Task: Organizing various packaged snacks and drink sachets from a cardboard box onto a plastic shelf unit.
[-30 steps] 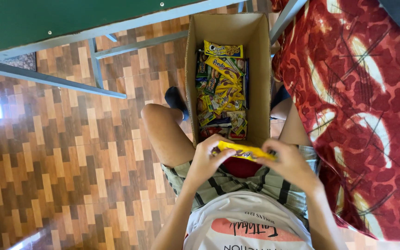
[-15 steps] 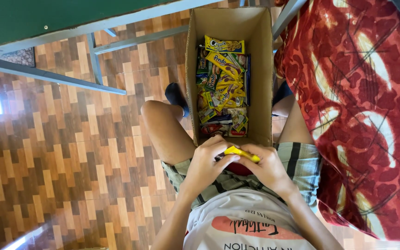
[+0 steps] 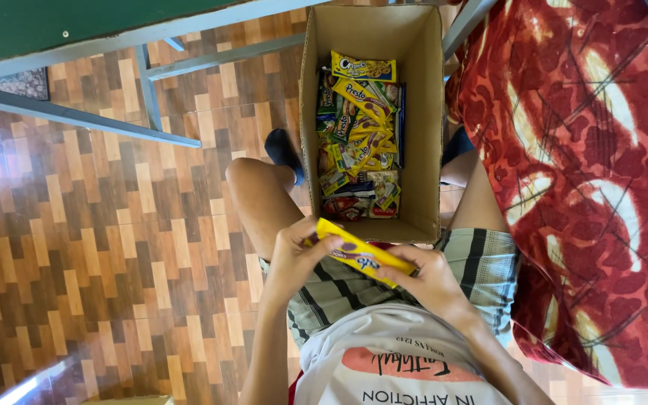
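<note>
Gripping a long, thin yellow foil snack packet [image 3: 361,253] at its two ends, the left hand [image 3: 294,259] and right hand [image 3: 429,281] hold it over the lap, fingers closed on it, just before the open brown cardboard box [image 3: 429,112] of packets. It looks light, crinkly and slippery, its contents probably brittle, so the crimped ends seem the safest hold.

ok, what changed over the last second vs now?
The yellow snack packet went from level to tilted, its left end raised by the left hand and its right end lower in the right hand. Both hands kept their grip. The cardboard box of snacks stayed put.
</note>
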